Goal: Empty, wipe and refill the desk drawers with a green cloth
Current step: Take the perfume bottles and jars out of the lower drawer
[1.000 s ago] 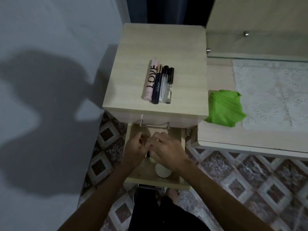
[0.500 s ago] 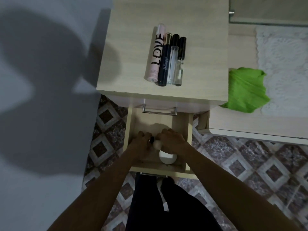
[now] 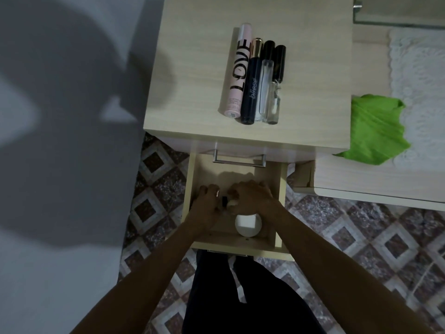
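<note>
Drawers first: the lower drawer (image 3: 279,189) of the small wooden cabinet (image 3: 197,68) is standing pulled out over the patterned floor tiles (image 3: 361,237), and both hands are reaching down into it. The left hand (image 3: 207,201) is lying with its fingers curled near the drawer's left wall, touching a small black item (image 3: 224,200) between the two hands; whether it is actually gripping that item I cannot tell. The right hand (image 3: 252,196) is curling its fingers over something small and pale (image 3: 233,203) just beside the black item, though how firmly it is holding it is not showing. Just below the right hand, a round white container (image 3: 248,225) is sitting on the drawer floor near the front panel. Above the open drawer, the metal handle (image 3: 239,160) of the closed upper drawer is jutting out. On the cabinet top, four slim tubes are lying side by side, touching: a pink tube (image 3: 238,71) printed LOVE, a dark blue tube (image 3: 251,85), a clear vial (image 3: 264,90) and a second clear vial (image 3: 275,92), both black-capped. The green cloth (image 3: 375,131) is lying crumpled on the desk (image 3: 361,179) to the right, partly overlapping a white lace mat (image 3: 423,92).
</note>
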